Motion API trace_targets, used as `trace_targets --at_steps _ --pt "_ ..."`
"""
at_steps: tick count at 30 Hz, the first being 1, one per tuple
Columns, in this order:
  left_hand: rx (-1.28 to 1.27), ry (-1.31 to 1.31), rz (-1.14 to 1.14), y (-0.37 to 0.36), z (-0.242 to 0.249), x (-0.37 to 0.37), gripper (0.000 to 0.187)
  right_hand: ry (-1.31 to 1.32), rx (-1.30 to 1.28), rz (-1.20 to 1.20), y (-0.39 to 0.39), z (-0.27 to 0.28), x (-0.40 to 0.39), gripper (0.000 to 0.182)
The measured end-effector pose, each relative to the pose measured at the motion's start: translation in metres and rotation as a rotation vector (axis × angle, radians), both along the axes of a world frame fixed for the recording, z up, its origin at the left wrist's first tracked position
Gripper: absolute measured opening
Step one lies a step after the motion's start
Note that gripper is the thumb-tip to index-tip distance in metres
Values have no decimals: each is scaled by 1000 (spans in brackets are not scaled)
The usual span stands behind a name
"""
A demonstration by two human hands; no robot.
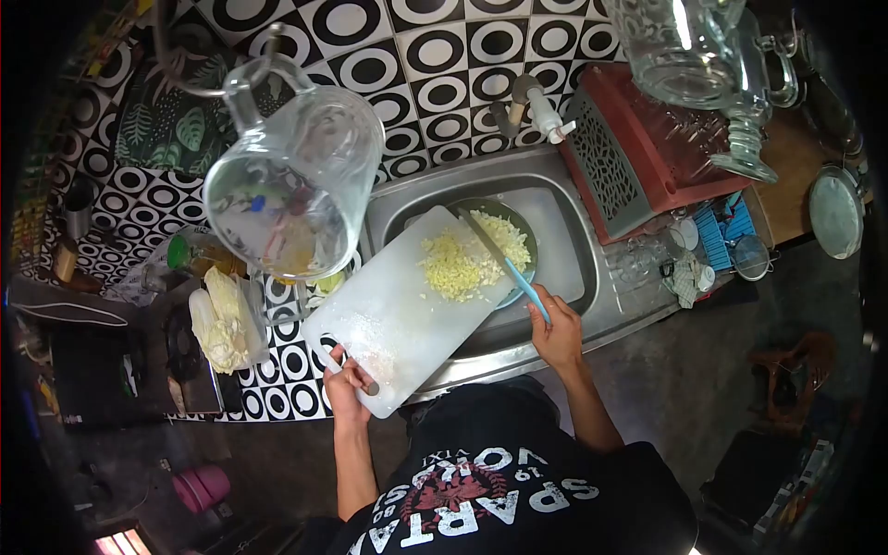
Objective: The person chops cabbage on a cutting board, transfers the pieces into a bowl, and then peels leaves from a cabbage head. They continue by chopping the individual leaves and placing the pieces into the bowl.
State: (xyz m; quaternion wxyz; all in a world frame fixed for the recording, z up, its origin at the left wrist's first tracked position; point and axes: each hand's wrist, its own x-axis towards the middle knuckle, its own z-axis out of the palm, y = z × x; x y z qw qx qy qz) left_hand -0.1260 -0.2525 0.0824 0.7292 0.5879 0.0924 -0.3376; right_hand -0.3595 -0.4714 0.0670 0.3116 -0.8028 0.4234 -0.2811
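Observation:
A white cutting board slants over the sink, with my left hand closed on its handle end at the lower left. Chopped pale yellow pieces lie near the board's far end. My right hand grips the light blue handle of a knife, whose blade lies across the chopped pieces. Beneath the board's far end, a bowl in the sink holds more chopped pieces. The board hides part of the bowl.
The metal sink surrounds the bowl. A glass pitcher hangs at the upper left, above leafy vegetables. A red dish rack, a faucet and hanging glassware are at the right and back.

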Motion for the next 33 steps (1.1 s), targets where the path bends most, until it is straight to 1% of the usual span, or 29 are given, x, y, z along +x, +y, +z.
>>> trace_targets --at_steps 2,4,5,7,8,10,13,15,16,18,20,22,23,24,25,27,29,33 --pt "31 -29 0 -4 8 -1 61 -28 26 -16 4 0 -1 30" --pt "35 -32 -11 -3 9 -1 61 49 25 52 8 -3 0 30" --pt "21 -38 -18 -4 10 -1 61 49 31 48 8 -6 0 30" --pt "14 -34 2 -7 14 -2 58 -9 -38 -39 5 -11 3 28" --pt "26 -39 -12 -6 14 -2 58 -11 -34 -39 6 -12 5 28" --pt "38 -40 -31 -6 13 -2 57 -103 -12 -40 9 -10 7 31" --pt "45 -59 -32 -7 14 -5 56 -84 -23 17 15 -15 10 31" --pt "28 -67 -12 -10 15 -8 35 -79 -46 -22 10 -16 9 31" --pt "26 -69 -6 -12 15 -9 35 -78 -66 -59 8 -15 11 31" --pt "26 -63 39 -11 15 -11 34 -109 -45 -37 11 -11 11 31" --pt "25 -69 20 -10 16 -11 35 -137 -28 -29 17 -2 12 31" --pt "19 -78 0 -9 16 -10 36 -168 -31 114 28 3 14 32" --pt "34 -71 -34 -8 16 -8 46 -170 -33 113 32 6 15 32" --pt "50 -64 -66 -6 16 -7 56 -133 -4 170 37 8 16 32" --pt "49 -65 -63 -6 16 -7 56 -95 24 228 40 9 16 33" --pt "33 -86 -74 -7 17 -9 57 -105 22 223 40 2 17 33" --pt "27 -81 -55 -7 17 -10 58 -35 -4 148 38 1 17 34" --pt "19 -79 -68 -4 13 -10 58 -35 -45 109 30 0 16 31"
